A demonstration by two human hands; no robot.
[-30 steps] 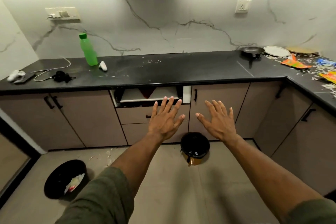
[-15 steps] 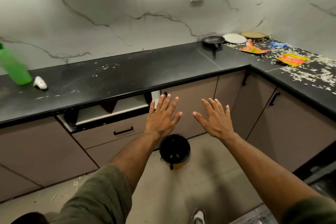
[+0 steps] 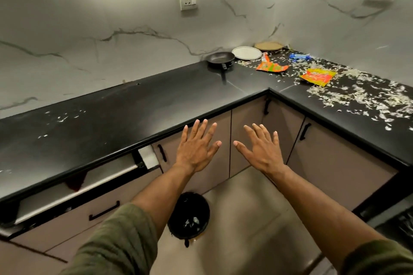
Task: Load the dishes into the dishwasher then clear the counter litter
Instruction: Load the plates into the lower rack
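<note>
Nothing is being loaded yet: the dishes are sitting in the far corner of the black counter [image 3: 156, 96]. A frying pan [image 3: 220, 58] is lying nearest, with its handle pointing toward the counter edge. A white plate [image 3: 247, 53] is lying just beside it, and a tan plate [image 3: 269, 46] is sitting behind that, against the wall.

The step in hand appears to be the approach to these dishes. To do it well, the pan should probably be taken by its handle and each plate gripped at the rim. Paper scraps [image 3: 362, 96] are lying around the plates and may cling to them.

An orange wrapper [image 3: 271, 66], a second orange wrapper [image 3: 318, 76] and a blue wrapper [image 3: 299, 56] are lying among the scraps. A black bin [image 3: 188, 215] is standing on the floor below. At the lower right edge a dark rack, possibly the dishwasher [image 3: 400, 219], is showing partly.

The left hand [image 3: 196, 149] and the right hand [image 3: 262, 149] are hanging side by side in front of the cabinet doors, fingers spread wide, holding and touching nothing.
</note>
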